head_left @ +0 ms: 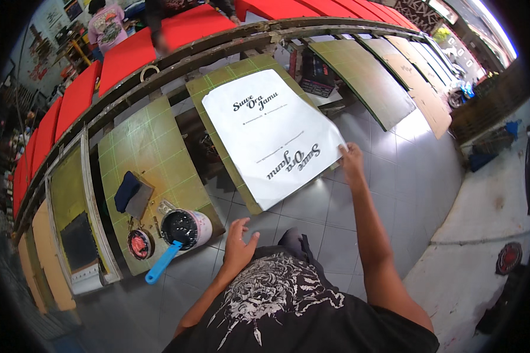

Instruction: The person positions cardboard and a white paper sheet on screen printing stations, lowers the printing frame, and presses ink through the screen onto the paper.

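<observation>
A white sheet (259, 141) with black lettering at both ends lies on a green-gridded board (195, 88) in front of me. My right hand (352, 157) pinches its near right corner, where the edge lifts and bends a little. I cannot tell if the sheet is paper or cloth. My left hand (239, 241) hangs before my body, fingers apart and holding nothing, just off the board's near edge. Closest to it on the left is a white tub (201, 229) of black ink, with a blue-handled spatula (165, 262) leaning in it.
A second board (141, 135) carries the tub, a dark blue block (128, 191) and a small round lid (140, 244). Farther left rests a framed printing screen (82, 241). Red-covered boards (129, 59) line the rail's far side, near a person in pink (107, 26). More boards (359, 70) extend right.
</observation>
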A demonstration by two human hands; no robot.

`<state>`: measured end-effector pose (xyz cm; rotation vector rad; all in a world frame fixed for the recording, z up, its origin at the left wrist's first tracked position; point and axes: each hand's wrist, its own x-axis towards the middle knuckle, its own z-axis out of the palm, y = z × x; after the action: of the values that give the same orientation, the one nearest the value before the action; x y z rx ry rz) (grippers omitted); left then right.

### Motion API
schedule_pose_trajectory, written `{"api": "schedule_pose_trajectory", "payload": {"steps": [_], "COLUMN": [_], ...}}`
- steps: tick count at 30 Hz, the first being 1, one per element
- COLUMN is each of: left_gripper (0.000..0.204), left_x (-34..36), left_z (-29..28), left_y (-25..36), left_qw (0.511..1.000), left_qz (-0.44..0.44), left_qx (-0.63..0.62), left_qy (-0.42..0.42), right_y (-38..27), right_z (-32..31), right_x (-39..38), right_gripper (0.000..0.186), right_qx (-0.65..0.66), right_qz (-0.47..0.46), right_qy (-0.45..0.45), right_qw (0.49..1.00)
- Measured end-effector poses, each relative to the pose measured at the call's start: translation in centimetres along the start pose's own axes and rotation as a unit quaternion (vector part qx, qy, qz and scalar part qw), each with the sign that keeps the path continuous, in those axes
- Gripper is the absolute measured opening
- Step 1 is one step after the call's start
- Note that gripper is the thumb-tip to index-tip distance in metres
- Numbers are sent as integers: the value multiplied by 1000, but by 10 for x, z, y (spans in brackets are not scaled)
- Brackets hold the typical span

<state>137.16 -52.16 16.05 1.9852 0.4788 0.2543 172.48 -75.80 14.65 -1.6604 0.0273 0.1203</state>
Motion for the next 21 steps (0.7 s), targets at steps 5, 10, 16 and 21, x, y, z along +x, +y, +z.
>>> {"api": "schedule_pose_trajectory", "payload": {"steps": [5,10,16,21], "left_gripper": [75,90,97,99], "left_x": [53,113,132,139], "left_z": [38,71,92,97], "left_y": [43,54,50,56], "left_qw": [940,928,912,898], "left_qz": [79,-167,-236,-277], "left_qx": [296,256,244,256], "left_qy": [150,213,229,225], "right_y": [-58,-12,-12,-27], "right_z": [-20,-67,-135,-231], "right_x": [105,186,254,344], "right_gripper": [22,25,28,33], "right_qx": [17,-97,-121,-250], "right_qz": [-115,-138,-165,-201], "right_qy": [26,33,103,211], "right_qw": [993,985,973,923]}}
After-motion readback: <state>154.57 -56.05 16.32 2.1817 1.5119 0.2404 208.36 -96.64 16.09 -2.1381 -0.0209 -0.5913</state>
